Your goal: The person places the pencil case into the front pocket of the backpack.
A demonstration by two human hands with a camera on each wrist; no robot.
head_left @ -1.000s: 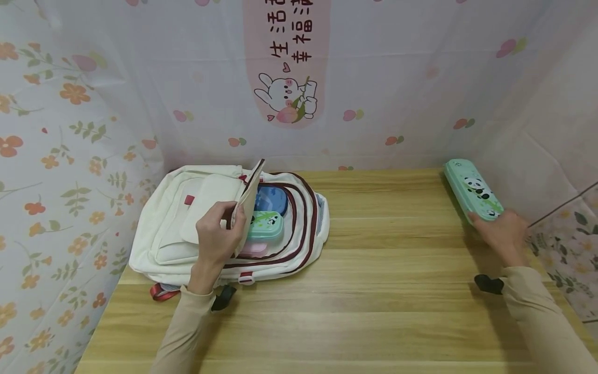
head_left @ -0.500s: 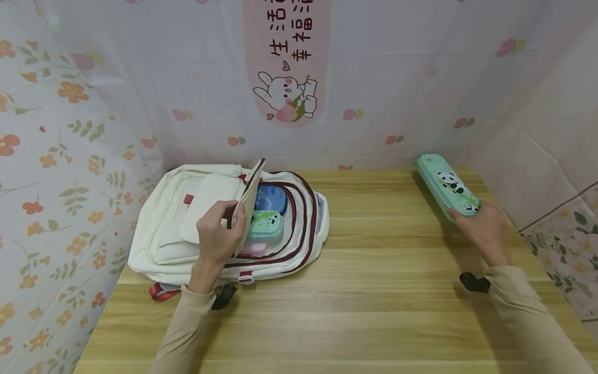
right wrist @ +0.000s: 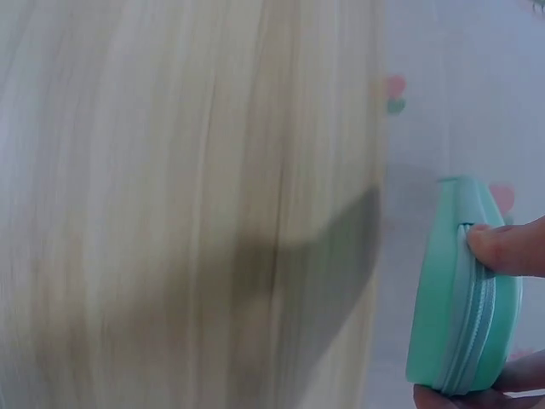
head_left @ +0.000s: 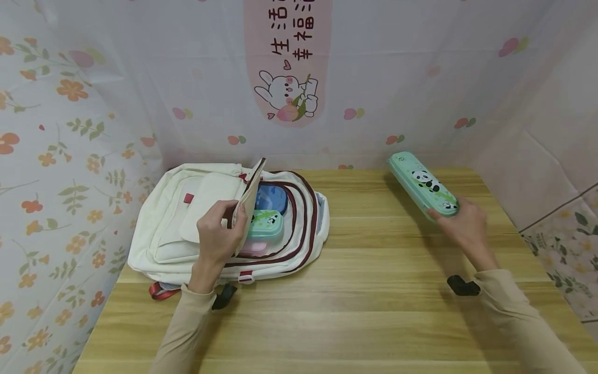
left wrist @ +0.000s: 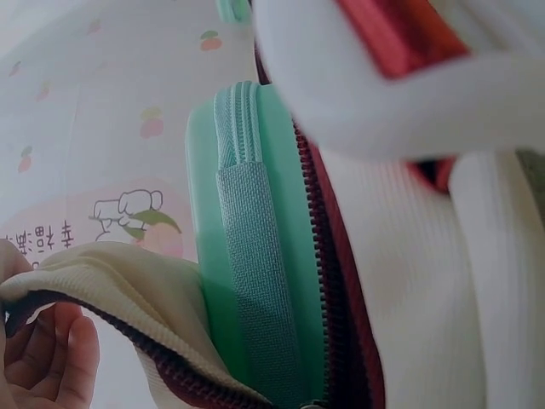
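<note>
A cream backpack with dark red zips lies on its back at the left of the table. My left hand pinches the edge of its front flap and keeps it lifted. Inside the opened pocket are a blue case, a mint-green panda case and something pink. The left wrist view shows that green case's zip side close up. My right hand grips the near end of another mint-green panda pencil case, held tilted above the table at the right.
The wooden table meets a printed cloth backdrop behind and floral cloth at both sides. A red strap loop sticks out by the backpack's near left corner. Black pieces sit under each wrist.
My right hand has carried the pencil case leftward from the right edge of the table. The left hand and the lifted flap have stayed where they were.
</note>
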